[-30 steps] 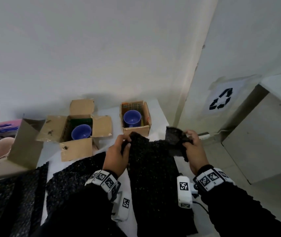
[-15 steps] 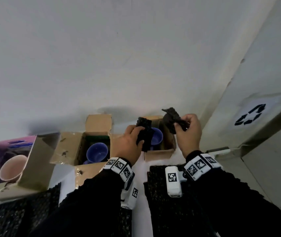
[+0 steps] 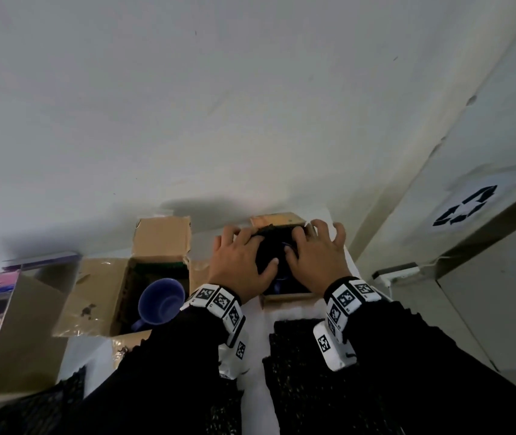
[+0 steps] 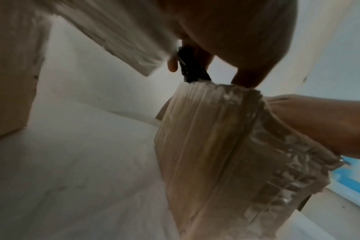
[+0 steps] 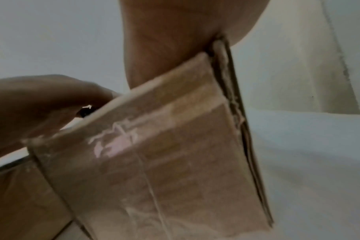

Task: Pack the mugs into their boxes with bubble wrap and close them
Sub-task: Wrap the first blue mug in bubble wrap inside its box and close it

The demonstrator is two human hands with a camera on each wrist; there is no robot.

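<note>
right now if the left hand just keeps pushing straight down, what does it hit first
The left hand already presses on the black bubble wrap stuffed into the small box. Going further down, it would probably meet the blue mug beneath, though the wrap hides nearly all of it.

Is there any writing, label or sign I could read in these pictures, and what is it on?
No readable words or numbers anywhere.
Recycling sign: black three-arrow symbol on a white sheet on the wall at right, no text.
Wrist bands: black-and-white square code patterns, not letters.
Small cardboard box: its raised back flap bears print, too blurred to read.
</note>
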